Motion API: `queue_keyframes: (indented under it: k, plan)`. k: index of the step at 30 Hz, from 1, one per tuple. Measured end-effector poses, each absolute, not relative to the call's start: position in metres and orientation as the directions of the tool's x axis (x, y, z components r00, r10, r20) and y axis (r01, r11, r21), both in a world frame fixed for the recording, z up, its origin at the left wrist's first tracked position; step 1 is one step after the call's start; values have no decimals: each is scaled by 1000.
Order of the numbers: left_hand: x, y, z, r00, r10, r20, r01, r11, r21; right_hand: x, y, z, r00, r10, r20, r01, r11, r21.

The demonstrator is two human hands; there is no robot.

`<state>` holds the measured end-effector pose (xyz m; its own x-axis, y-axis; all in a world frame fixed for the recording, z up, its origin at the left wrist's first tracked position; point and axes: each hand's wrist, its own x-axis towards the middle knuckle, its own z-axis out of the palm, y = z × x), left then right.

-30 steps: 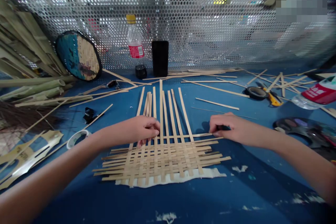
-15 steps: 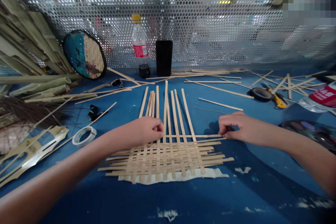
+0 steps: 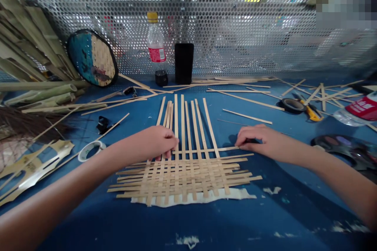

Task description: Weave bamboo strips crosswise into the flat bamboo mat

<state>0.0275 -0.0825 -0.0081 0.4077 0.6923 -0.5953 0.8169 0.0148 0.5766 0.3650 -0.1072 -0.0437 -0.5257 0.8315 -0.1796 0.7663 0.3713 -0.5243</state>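
The right hand (image 3: 255, 138) pinches a bamboo strip (image 3: 210, 150) at its three-o'clock end; the left hand (image 3: 159, 141) curls near nine o'clock, grip unclear; the woven mat (image 3: 185, 177) lies at six o'clock

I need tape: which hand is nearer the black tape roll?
Right. In the picture, the right hand sits below and left of the black tape roll; the left hand is much farther left.
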Motion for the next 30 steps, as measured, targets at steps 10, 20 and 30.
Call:
queue_keyframes:
  k: [10,20,30]
  plan:
    - [15,-50,-27,351,918,-184,857,-236,458,367,-109,-47,-504,838,-209,802,364,-473]
    - [23,-56,-12,232,825,-516,533,336,777,367,-107,-46,-486,831,-272,797,293,-529]
    - [14,-51,-12,291,785,-547,43,560,827,365,-109,-49,-501,836,-224,763,304,-571]
